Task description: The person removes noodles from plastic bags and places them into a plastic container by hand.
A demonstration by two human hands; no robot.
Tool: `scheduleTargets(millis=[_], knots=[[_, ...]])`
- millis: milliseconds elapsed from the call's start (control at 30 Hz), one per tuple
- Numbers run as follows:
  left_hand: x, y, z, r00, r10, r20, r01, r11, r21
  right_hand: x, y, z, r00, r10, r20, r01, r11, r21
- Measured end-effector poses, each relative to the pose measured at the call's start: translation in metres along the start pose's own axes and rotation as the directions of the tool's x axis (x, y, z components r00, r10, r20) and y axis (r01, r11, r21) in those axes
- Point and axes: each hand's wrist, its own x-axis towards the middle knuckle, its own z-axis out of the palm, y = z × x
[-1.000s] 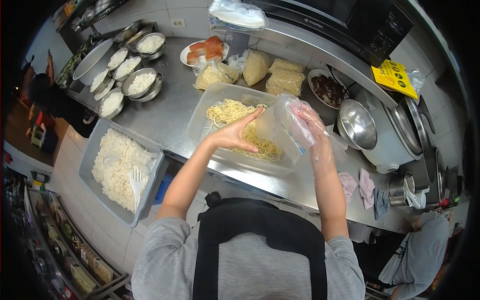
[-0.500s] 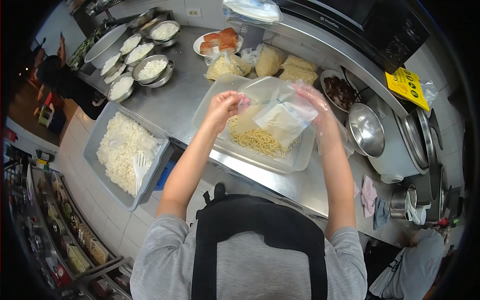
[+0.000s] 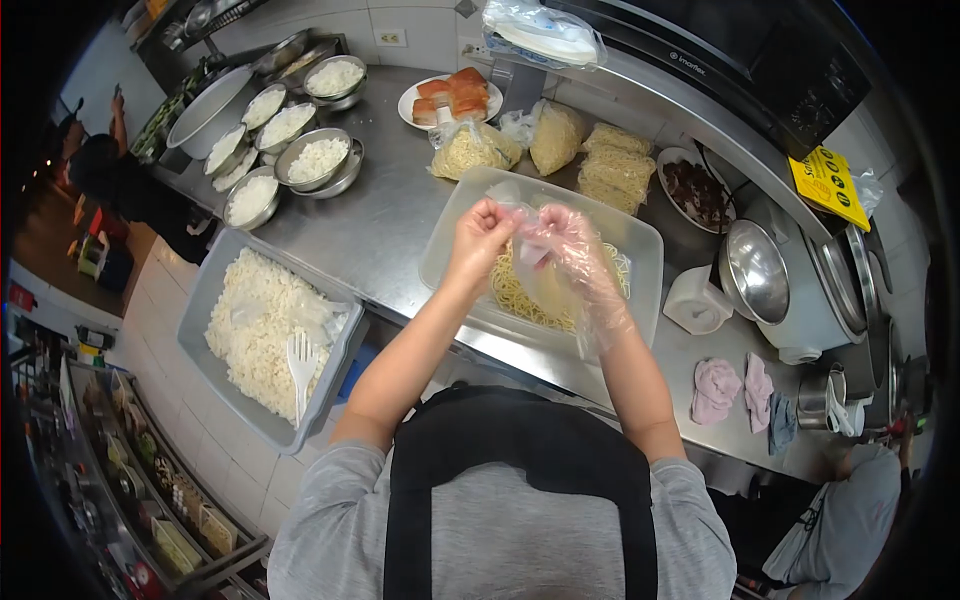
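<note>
Above a translucent tub (image 3: 645, 275) of yellow noodles (image 3: 515, 295), both my hands pinch the top of a clear plastic bag (image 3: 545, 290). My left hand (image 3: 485, 235) is bare, with thumb and fingers closed on the bag's edge. My right hand (image 3: 570, 240) wears a loose clear plastic glove and has its fingers closed on the bag close beside the left. The bag hangs down over the noodles and hides part of them. What the bag holds is hard to make out.
Left stand a grey tub of rice (image 3: 260, 330) with a white fork (image 3: 302, 370) and several rice bowls (image 3: 318, 160). Behind are bagged noodles (image 3: 475, 148) and a meat plate (image 3: 450, 98). Right are a scale (image 3: 697, 302), a steel bowl (image 3: 753, 272), cloths (image 3: 716, 390) and a person (image 3: 840, 520).
My hands have come together at the bag's top, the right moving left and the left closing from an open spread. The bag was held wide before and is now gathered.
</note>
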Motion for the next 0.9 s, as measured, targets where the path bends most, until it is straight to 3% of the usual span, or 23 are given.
scheduleTargets(millis=[67, 100, 133, 167, 200, 233, 267, 300, 367, 400, 467, 500, 533, 600, 667, 700, 733, 767, 800, 867, 900], knots=[[0.011, 0.002, -0.026, 0.998, 0.044, 0.041, -0.045, 0.999, 0.020, 0.007, 0.002, -0.015, 0.978, -0.140, -0.156, 0.143, 0.990, 0.004], [0.016, 0.007, -0.038, 0.995, 0.104, -0.001, -0.103, 0.988, 0.118, 0.007, 0.000, -0.021, 0.951, -0.239, -0.196, 0.242, 0.970, -0.009], [0.022, 0.010, -0.049, 0.985, 0.168, -0.036, -0.156, 0.964, 0.217, 0.007, -0.002, -0.027, 0.948, -0.239, -0.210, 0.241, 0.970, -0.012], [0.031, 0.006, -0.061, 0.970, 0.236, 0.064, -0.244, 0.912, 0.330, 0.007, -0.004, -0.033, 0.942, -0.253, -0.219, 0.240, 0.967, -0.086], [0.029, 0.012, -0.057, 0.970, 0.231, 0.075, -0.242, 0.914, 0.325, 0.008, -0.005, -0.038, 0.937, -0.267, -0.226, 0.235, 0.959, -0.161], [0.023, 0.026, -0.046, 0.897, 0.409, 0.166, -0.425, 0.700, 0.574, 0.015, 0.000, -0.043, 0.935, -0.224, -0.274, 0.111, 0.921, -0.373], [0.018, 0.041, -0.036, 0.789, 0.534, 0.305, -0.548, 0.388, 0.741, 0.016, -0.001, -0.040, 0.933, -0.219, -0.286, 0.102, 0.922, -0.373], [0.017, 0.055, -0.026, 0.791, 0.527, 0.312, -0.552, 0.393, 0.735, 0.017, -0.005, -0.035, 0.918, -0.265, -0.294, 0.107, 0.881, -0.461], [0.018, 0.074, -0.011, 0.392, 0.484, 0.782, -0.863, -0.102, 0.495, 0.017, -0.019, -0.023, 0.900, -0.303, -0.313, 0.093, 0.835, -0.542], [0.027, 0.068, -0.011, 0.391, 0.478, 0.787, -0.869, -0.089, 0.486, 0.015, -0.030, -0.016, 0.891, -0.378, -0.250, 0.170, 0.789, -0.590], [0.057, 0.055, -0.009, 0.368, 0.307, 0.878, -0.842, -0.291, 0.455, 0.010, -0.045, -0.014, 0.879, -0.436, -0.193, 0.227, 0.738, -0.636], [0.068, 0.057, -0.011, 0.448, 0.268, 0.853, -0.837, -0.211, 0.505, 0.010, -0.050, -0.016, 0.897, -0.411, -0.164, 0.191, 0.693, -0.695], [0.074, 0.065, -0.012, 0.440, 0.266, 0.858, -0.844, -0.203, 0.496, 0.010, -0.056, -0.018, 0.913, -0.384, -0.138, 0.157, 0.643, -0.750], [0.082, 0.086, -0.018, 0.492, 0.288, 0.822, -0.788, -0.255, 0.561, 0.009, -0.056, -0.029, 0.911, -0.381, -0.155, 0.143, 0.647, -0.749], [0.084, 0.104, -0.035, 0.597, 0.369, 0.712, -0.689, -0.220, 0.691, 0.012, -0.041, -0.049, 0.907, -0.365, -0.211, 0.105, 0.680, -0.726], [0.089, 0.106, -0.047, 0.624, 0.423, 0.657, -0.668, -0.149, 0.729, 0.015, -0.033, -0.059, 0.939, -0.074, -0.335, -0.198, 0.678, -0.707], [0.094, 0.107, -0.060, 0.651, 0.471, 0.595, -0.642, -0.076, 0.763, 0.020, -0.010, -0.071, 0.938, -0.071, -0.340, -0.206, 0.675, -0.708], [0.094, 0.113, -0.071, 0.700, 0.442, 0.561, -0.637, 0.030, 0.771, 0.027, 0.024, -0.081, 0.936, 0.013, -0.351, -0.293, 0.579, -0.761], [0.091, 0.114, -0.074, 0.703, 0.442, 0.558, -0.635, 0.035, 0.772, 0.032, 0.051, -0.086, 0.926, 0.095, -0.365, -0.365, 0.470, -0.804], [0.086, 0.113, -0.078, 0.718, 0.505, 0.479, -0.629, 0.177, 0.757, 0.049, 0.079, -0.061, 0.968, 0.059, -0.244, -0.248, 0.374, -0.894], [0.085, 0.109, -0.078, 0.691, 0.540, 0.481, -0.648, 0.166, 0.744, 0.062, 0.067, -0.027, 0.972, 0.122, -0.201, -0.228, 0.280, -0.932]])
